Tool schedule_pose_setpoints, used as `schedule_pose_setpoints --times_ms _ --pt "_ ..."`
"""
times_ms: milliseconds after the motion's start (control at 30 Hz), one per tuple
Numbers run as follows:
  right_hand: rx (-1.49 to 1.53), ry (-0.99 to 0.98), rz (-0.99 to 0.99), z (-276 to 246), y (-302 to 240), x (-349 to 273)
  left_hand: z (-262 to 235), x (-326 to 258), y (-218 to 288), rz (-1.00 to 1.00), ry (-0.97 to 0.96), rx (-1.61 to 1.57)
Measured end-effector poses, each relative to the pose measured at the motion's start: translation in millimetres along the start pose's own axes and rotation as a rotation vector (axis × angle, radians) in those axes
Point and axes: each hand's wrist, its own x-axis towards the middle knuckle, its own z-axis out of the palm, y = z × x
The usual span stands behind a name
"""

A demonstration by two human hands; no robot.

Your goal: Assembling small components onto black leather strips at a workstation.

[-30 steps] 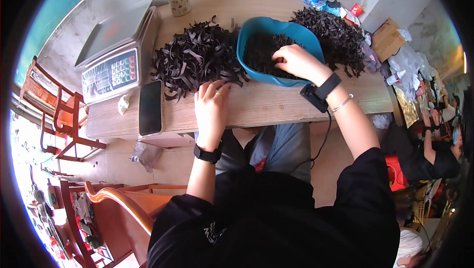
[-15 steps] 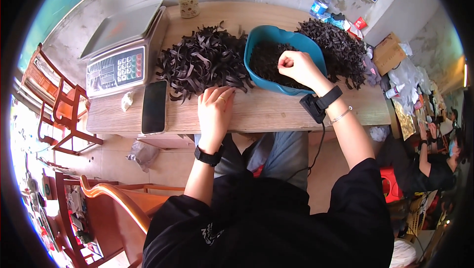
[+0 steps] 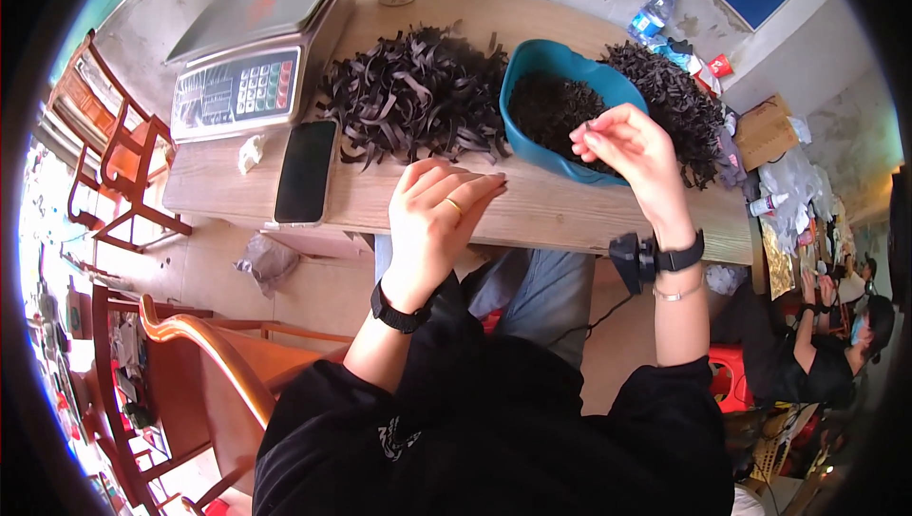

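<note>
Holding bare left hand (image 3: 432,217) bunched over wood-grain tabletop (image 3: 551,214), contents unclear; pinching apparently a small dark piece (image 3: 588,125) in bare right hand (image 3: 638,148) above teal plastic basin (image 3: 570,62), part-filled with dark bits (image 3: 551,105); seemingly partway, with heaped flat black strips (image 3: 418,93) left alongside.

You are wearing a black short-sleeved top (image 3: 494,421) with a pale marking (image 3: 393,440), blue jeans (image 3: 549,297), black wristbands (image 3: 399,313), a bracelet (image 3: 678,296), a cabled black module (image 3: 629,261) and, on your left hand (image 3: 427,223), a gold-coloured ring (image 3: 453,204).
</note>
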Motion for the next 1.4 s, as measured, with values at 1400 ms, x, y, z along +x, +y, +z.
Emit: schedule_pose_setpoints --times_ms 1400 --pt "0.3 0.113 -0.025 85.1 -11.9 -82.3 -17.7 0.0 38.2 0.198 0.093 -0.256"
